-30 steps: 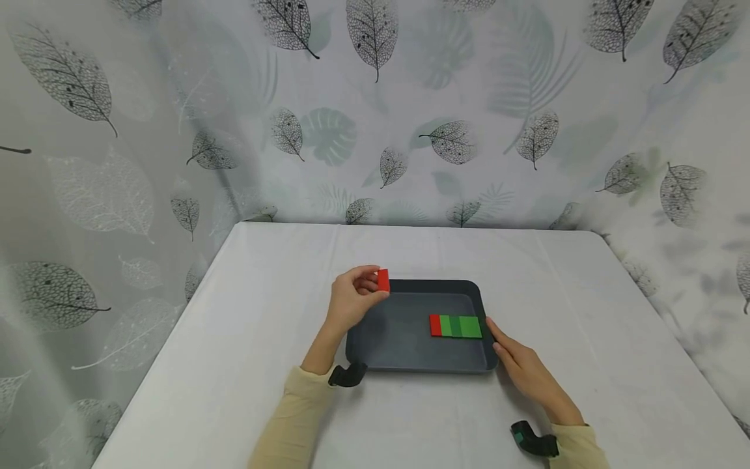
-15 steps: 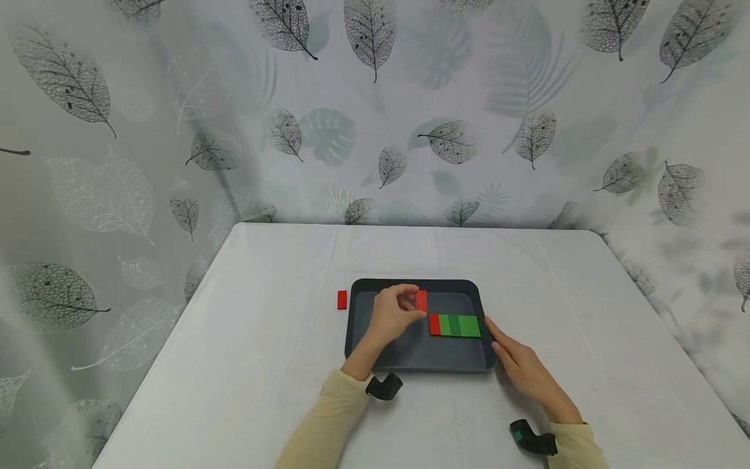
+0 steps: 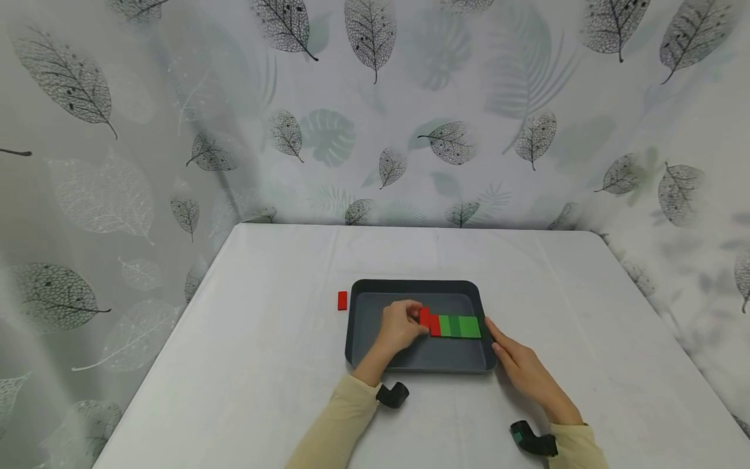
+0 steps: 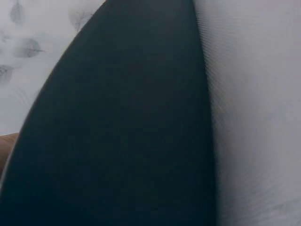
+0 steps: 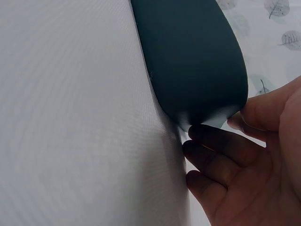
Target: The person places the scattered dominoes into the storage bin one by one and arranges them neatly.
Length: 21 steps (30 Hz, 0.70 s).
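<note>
In the head view, my left hand (image 3: 400,327) pinches a small red rectangular tile (image 3: 424,316) between thumb and fingertips, low over the dark grey tray (image 3: 381,359). Right beside it a row lies in the tray: a red tile (image 3: 435,326), then several green tiles (image 3: 461,326) reaching toward the right wall. My right hand (image 3: 523,371) holds the tray's right end; the right wrist view has its fingers (image 5: 221,143) against the outer wall and its thumb side at the rim. The tray's wall (image 4: 127,113) fills most of the left wrist view, hiding the tile there.
Another red tile (image 3: 342,300) lies on the white-covered table (image 3: 246,339), just left of the tray. A leaf-patterned curtain (image 3: 375,130) hangs behind the table and at its sides. Black wrist cameras sit on both forearms.
My left hand has carried the red tile rightward from the tray's far left corner and lowered it beside the row. The tile left of the tray has come into sight. My right hand stays put.
</note>
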Each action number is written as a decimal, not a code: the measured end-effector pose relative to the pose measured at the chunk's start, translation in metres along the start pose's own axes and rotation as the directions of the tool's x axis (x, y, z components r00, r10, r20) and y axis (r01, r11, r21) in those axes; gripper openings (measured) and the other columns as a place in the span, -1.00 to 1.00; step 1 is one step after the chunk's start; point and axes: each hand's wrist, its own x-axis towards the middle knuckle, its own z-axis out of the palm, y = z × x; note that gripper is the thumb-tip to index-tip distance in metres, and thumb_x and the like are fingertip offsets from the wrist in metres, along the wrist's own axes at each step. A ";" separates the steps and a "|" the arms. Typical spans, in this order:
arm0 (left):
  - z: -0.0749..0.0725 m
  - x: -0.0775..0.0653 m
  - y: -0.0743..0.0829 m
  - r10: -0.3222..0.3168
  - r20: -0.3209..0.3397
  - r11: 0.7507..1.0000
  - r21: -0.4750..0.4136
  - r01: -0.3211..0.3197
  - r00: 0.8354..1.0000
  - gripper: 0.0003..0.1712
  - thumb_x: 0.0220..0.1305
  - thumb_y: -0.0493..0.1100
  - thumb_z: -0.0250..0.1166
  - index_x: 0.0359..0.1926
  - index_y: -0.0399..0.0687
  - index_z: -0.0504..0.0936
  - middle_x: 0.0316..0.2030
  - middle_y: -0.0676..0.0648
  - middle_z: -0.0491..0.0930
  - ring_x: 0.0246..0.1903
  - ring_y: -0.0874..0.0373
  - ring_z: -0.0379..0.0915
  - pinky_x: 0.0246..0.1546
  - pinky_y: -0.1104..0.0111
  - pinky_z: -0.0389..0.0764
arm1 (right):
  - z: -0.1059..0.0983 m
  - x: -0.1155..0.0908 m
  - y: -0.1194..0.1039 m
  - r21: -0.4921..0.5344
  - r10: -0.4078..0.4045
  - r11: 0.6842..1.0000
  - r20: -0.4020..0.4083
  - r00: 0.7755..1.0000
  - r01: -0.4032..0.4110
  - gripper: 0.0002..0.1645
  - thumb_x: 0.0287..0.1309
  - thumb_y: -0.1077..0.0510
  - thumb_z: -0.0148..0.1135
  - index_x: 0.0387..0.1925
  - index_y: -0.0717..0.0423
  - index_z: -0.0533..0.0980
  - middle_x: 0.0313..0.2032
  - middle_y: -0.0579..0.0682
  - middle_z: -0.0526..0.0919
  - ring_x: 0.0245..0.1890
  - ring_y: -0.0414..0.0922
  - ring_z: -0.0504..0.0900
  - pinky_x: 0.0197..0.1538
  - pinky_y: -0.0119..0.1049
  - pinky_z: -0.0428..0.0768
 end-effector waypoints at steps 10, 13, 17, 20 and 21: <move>0.006 0.000 -0.009 0.047 -0.039 0.997 0.069 -0.044 0.998 -0.50 -0.20 -0.35 0.59 -0.11 -0.26 0.70 -0.38 -0.04 0.63 -0.51 0.32 0.52 -0.35 0.43 0.52 | -0.001 0.000 -0.002 -0.002 0.010 1.000 0.001 1.000 -0.010 -0.44 0.44 0.25 -0.04 0.40 0.28 0.23 0.32 0.31 0.37 0.24 0.26 0.35 0.13 -0.87 0.01; 0.007 0.000 -0.010 0.056 -0.031 0.994 0.092 -0.053 0.998 -0.50 -0.18 -0.33 0.59 -0.10 -0.24 0.71 -0.41 -0.02 0.60 -0.52 0.34 0.48 -0.34 0.41 0.50 | -0.001 0.000 -0.002 -0.002 0.012 1.000 0.001 1.000 -0.012 -0.44 0.44 0.25 -0.04 0.41 0.27 0.22 0.32 0.31 0.37 0.24 0.26 0.35 0.13 -0.88 0.00; 0.006 -0.001 -0.007 0.018 -0.017 0.995 0.094 -0.017 1.000 -0.49 -0.17 -0.33 0.59 -0.08 -0.24 0.71 -0.40 -0.03 0.62 -0.49 0.30 0.49 -0.30 0.38 0.52 | 0.000 0.001 -0.001 -0.005 0.007 1.000 0.000 1.000 -0.007 -0.44 0.44 0.25 -0.04 0.41 0.28 0.23 0.32 0.30 0.37 0.24 0.25 0.35 0.13 -0.88 0.01; 0.008 -0.001 -0.006 0.016 -0.020 0.993 0.115 -0.014 1.000 -0.49 -0.17 -0.33 0.59 -0.08 -0.24 0.71 -0.41 -0.03 0.62 -0.47 0.27 0.48 -0.30 0.39 0.52 | 0.000 0.001 -0.001 -0.010 0.003 1.000 -0.003 1.000 -0.003 -0.44 0.44 0.25 -0.03 0.40 0.28 0.23 0.32 0.30 0.37 0.24 0.20 0.34 0.14 -0.87 0.02; 0.008 -0.001 -0.005 0.016 -0.020 0.992 0.126 -0.014 1.000 -0.50 -0.17 -0.33 0.59 -0.08 -0.24 0.71 -0.41 -0.03 0.62 -0.46 0.26 0.47 -0.30 0.39 0.52 | 0.000 0.001 -0.001 -0.011 0.001 1.000 -0.004 1.000 -0.001 -0.44 0.44 0.25 -0.03 0.40 0.28 0.24 0.32 0.30 0.37 0.24 0.18 0.34 0.14 -0.87 0.02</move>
